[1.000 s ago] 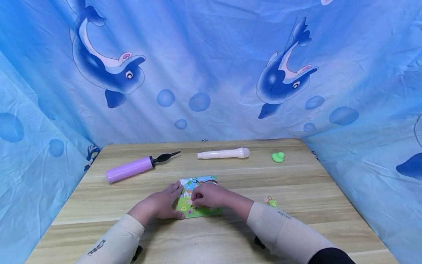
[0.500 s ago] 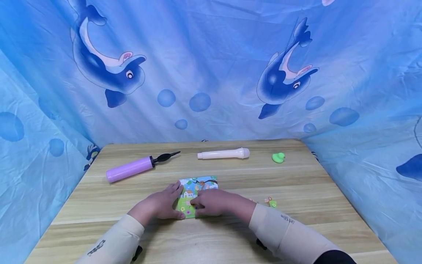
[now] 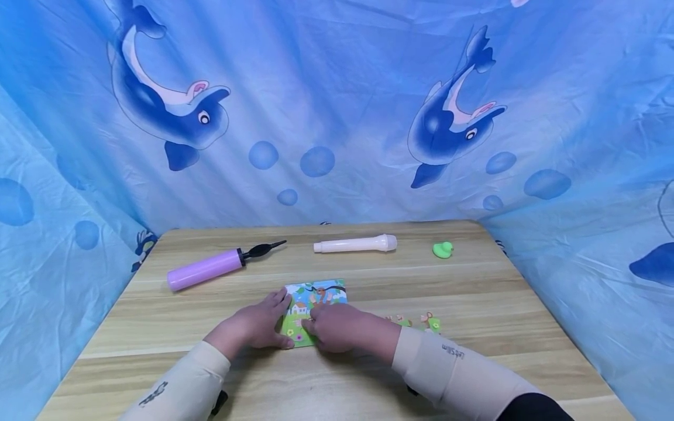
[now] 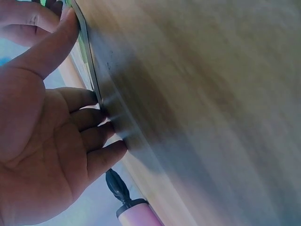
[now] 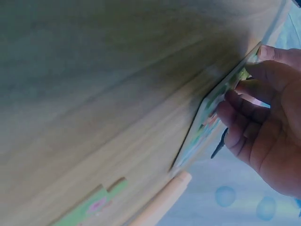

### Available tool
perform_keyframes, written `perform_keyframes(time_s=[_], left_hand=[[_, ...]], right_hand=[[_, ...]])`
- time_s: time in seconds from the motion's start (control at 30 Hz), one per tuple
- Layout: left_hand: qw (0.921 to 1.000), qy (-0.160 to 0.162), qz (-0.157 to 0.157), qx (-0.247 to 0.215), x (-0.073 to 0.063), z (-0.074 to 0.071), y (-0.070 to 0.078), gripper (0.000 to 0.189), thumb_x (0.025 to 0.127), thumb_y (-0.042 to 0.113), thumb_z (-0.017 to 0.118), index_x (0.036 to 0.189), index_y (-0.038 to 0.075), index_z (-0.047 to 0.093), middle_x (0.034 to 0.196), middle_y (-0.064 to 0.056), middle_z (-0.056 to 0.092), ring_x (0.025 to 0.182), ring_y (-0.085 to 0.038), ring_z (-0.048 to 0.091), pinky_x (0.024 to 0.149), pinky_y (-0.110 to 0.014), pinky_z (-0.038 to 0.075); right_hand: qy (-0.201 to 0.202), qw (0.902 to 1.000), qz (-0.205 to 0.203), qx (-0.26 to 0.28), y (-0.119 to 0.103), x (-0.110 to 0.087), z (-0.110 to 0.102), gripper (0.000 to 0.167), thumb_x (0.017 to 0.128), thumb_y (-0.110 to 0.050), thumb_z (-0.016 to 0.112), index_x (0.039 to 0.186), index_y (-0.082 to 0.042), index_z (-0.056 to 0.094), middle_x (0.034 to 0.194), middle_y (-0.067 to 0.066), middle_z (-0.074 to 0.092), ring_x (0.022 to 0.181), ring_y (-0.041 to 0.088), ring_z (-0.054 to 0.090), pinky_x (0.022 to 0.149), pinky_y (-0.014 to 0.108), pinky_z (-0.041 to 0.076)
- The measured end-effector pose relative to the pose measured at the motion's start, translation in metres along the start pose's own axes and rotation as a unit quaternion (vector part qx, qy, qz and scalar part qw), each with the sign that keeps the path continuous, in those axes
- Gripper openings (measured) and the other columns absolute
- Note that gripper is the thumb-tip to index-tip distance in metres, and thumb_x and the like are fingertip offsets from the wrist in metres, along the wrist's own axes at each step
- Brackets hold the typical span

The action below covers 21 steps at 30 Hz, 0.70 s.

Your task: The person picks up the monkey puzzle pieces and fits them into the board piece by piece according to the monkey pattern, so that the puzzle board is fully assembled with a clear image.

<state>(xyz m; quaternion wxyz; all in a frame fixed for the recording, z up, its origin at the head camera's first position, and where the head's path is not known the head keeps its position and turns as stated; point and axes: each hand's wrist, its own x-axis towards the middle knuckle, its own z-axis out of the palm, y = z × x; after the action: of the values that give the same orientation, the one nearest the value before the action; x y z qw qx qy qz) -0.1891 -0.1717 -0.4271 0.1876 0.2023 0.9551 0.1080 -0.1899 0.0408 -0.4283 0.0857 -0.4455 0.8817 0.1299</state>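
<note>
A small jigsaw puzzle board (image 3: 299,308) with a house, flowers and an animal on a branch lies flat on the wooden table. My left hand (image 3: 259,323) rests along its left edge, fingers spread and thumb at the near left corner; the left wrist view shows the fingertips (image 4: 95,97) touching the edge. Over the board's near right part is my right hand (image 3: 339,328), its index finger pressing on the picture and the other fingers bent. It covers that part of the board. Loose puzzle pieces (image 3: 432,322) lie to the right, partly behind the right forearm.
Toward the back stand out a purple hand pump (image 3: 205,270) with a black nozzle at left, a white microphone-shaped tube (image 3: 355,244) in the middle and a green toy duck (image 3: 443,250) at right. A blue dolphin-print curtain (image 3: 316,105) hangs behind the table.
My right hand has gone from bunched fingertips over the picture to pressing with the index finger, slightly nearer to me. The left hand keeps its place on the board's edge.
</note>
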Motion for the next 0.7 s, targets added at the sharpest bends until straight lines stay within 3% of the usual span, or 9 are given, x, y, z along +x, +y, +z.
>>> perform_keyframes(time_s=[0.17, 0.47, 0.7], left_hand=[[1.0000, -0.007, 0.005, -0.006, -0.0006, -0.0024, -0.0014, 0.102, 0.081, 0.054, 0.074, 0.155, 0.004, 0.026, 0.164, -0.016, 0.015, 0.150, -0.038, 0.017, 0.115, -0.054, 0.030], [0.9998, -0.017, 0.008, -0.002, 0.0013, -0.0029, -0.0054, 0.086, 0.091, 0.046, 0.066, 0.155, 0.006, 0.026, 0.165, -0.014, 0.013, 0.150, -0.036, 0.016, 0.116, -0.053, 0.030], [0.9999, -0.007, 0.010, 0.006, 0.0031, 0.0007, -0.0045, 0.084, 0.091, 0.043, 0.067, 0.155, 0.004, 0.027, 0.164, -0.016, 0.015, 0.149, -0.037, 0.018, 0.114, -0.053, 0.033]], right_hand=[[0.000, 0.9993, 0.000, -0.037, -0.0027, -0.0002, -0.0014, 0.049, 0.100, -0.034, 0.051, 0.148, -0.029, 0.045, 0.129, -0.002, 0.060, 0.119, 0.016, 0.058, 0.095, 0.033, 0.052], [-0.004, 0.9993, 0.011, -0.036, -0.0030, -0.0025, -0.0020, 0.048, 0.102, -0.029, 0.049, 0.149, -0.033, 0.041, 0.133, -0.002, 0.058, 0.121, 0.018, 0.057, 0.095, 0.035, 0.053], [0.000, 0.9997, 0.009, -0.023, -0.0009, -0.0041, -0.0023, 0.047, 0.102, -0.029, 0.048, 0.149, -0.036, 0.042, 0.131, -0.001, 0.058, 0.119, 0.018, 0.058, 0.093, 0.036, 0.053]])
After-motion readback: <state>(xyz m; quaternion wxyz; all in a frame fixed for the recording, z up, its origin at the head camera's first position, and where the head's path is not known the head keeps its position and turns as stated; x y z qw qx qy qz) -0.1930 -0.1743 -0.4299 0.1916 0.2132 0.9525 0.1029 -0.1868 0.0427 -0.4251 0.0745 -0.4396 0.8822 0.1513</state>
